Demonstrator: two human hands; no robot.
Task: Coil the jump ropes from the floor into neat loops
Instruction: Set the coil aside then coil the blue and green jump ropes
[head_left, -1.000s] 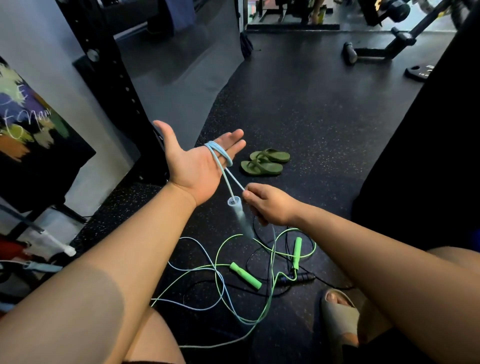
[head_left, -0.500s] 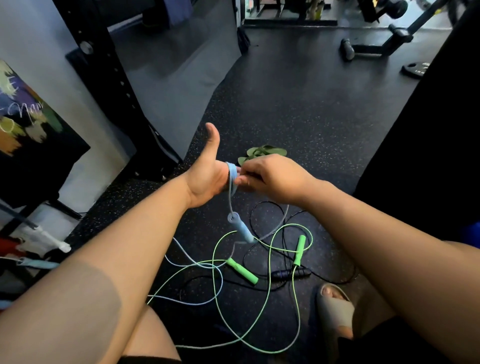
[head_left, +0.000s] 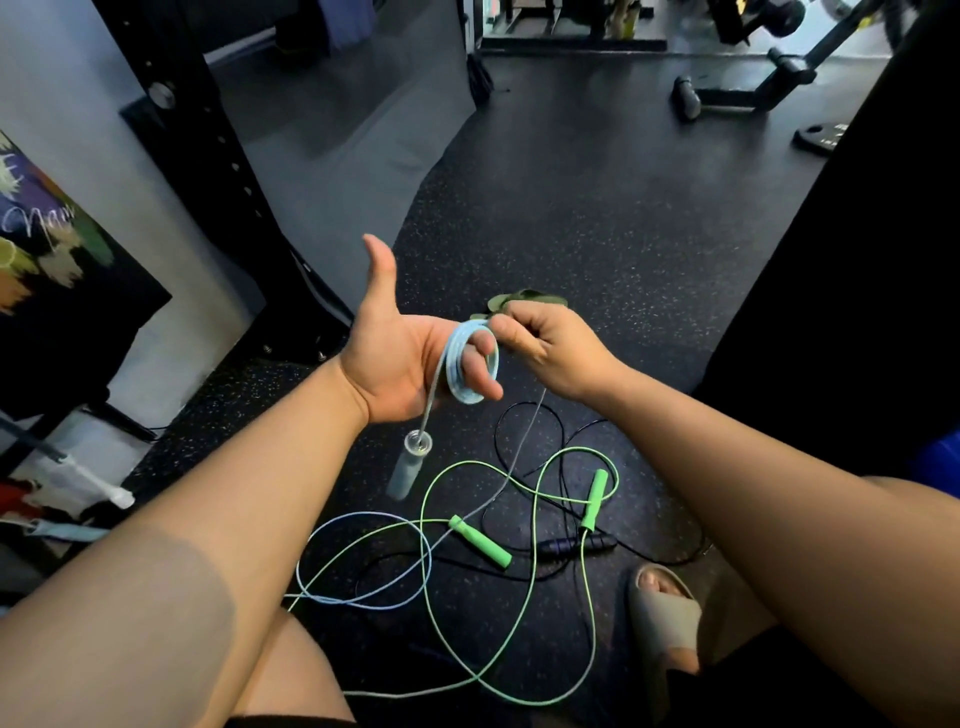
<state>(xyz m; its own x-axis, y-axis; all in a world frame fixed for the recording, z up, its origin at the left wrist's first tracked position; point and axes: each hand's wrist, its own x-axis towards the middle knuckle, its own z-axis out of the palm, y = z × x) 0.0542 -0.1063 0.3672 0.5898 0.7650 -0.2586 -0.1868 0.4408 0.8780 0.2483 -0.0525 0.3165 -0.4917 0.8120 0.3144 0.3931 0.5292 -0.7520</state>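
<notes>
A light blue jump rope (head_left: 457, 364) is wound in several turns round the fingers of my left hand (head_left: 400, 358), whose thumb points up. One blue handle (head_left: 410, 465) hangs below that hand. My right hand (head_left: 550, 348) pinches the running blue cord just right of the coil; the rest of the cord trails down to a loose loop (head_left: 363, 561) on the floor. A green jump rope (head_left: 530, 597) with two green handles (head_left: 480, 540) lies tangled below. Across it lies a black jump rope (head_left: 576, 543).
I sit on a black speckled rubber floor (head_left: 597, 218). Green flip-flops (head_left: 524, 301) show behind my right hand. My sandalled foot (head_left: 665, 613) is at lower right. A black rack upright (head_left: 208, 156) stands left, gym equipment (head_left: 753, 83) at the back, a dark bulk at right.
My right hand has let go of the blue handle, which now dangles, and has wound the cord round my left fingers. My left palm has turned edge-on, thumb up.
</notes>
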